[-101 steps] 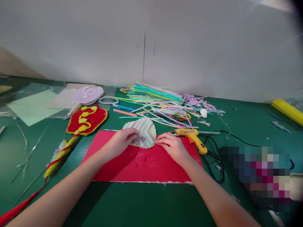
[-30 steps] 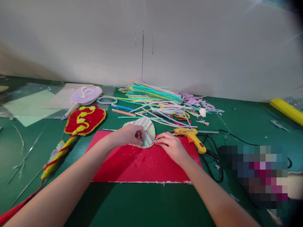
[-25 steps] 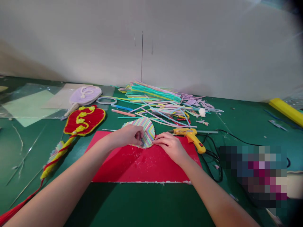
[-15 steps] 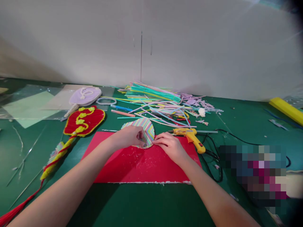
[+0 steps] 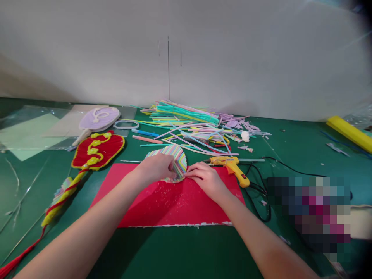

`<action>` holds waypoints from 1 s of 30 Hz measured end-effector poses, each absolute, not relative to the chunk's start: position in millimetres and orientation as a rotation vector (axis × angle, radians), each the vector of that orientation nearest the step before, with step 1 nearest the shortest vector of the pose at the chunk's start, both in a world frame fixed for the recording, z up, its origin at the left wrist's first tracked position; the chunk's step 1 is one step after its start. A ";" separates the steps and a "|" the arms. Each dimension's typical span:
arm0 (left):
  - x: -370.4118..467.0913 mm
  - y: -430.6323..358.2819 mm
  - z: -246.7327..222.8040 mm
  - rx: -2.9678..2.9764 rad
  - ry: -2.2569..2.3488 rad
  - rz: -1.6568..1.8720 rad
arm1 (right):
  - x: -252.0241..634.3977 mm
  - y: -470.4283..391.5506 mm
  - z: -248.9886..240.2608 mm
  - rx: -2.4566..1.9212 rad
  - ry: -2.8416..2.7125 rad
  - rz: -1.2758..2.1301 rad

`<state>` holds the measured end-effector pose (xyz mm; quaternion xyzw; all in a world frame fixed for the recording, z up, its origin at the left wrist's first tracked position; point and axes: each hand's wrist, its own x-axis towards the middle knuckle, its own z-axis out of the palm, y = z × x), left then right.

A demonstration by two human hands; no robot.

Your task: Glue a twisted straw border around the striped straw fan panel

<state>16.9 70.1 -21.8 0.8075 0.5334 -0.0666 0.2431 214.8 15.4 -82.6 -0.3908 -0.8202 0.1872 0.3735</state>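
A round piece of pastel-striped strips (image 5: 179, 159) lies at the back edge of a red sheet (image 5: 171, 205). Over its left part is my left hand (image 5: 158, 167), its fingers curled down with the tips pressed on the striped surface; anything between them is too small to make out. My right hand (image 5: 205, 176) touches the right edge of the round piece, thumb and fingertips pinched together there. A yellow glue gun (image 5: 232, 166) lies just beyond my right hand, on the sheet's back right corner.
Loose pastel stems (image 5: 186, 114) are heaped behind the sheet. On the left lie a red and yellow fan (image 5: 109, 149) and a lilac fan (image 5: 101, 118). Black cable (image 5: 269, 211) curls at the right, near a blurred patch. A yellow bar (image 5: 348, 133) lies far right.
The view has shifted slightly, so most things sit a little further left. Both hands keep nearly the same places on the striped piece.
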 end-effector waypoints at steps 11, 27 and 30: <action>28.4 64.5 -18.7 2.228 1.614 -0.223 | 214.1 15.2 -81.4 -1.021 -2.118 0.441; -11.8 71.7 -21.5 2.231 1.776 0.380 | 212.4 10.3 -73.7 -1.045 -1.921 0.667; -18.3 72.7 -24.4 2.212 1.977 0.433 | 216.6 8.2 -65.0 -1.056 -1.830 0.674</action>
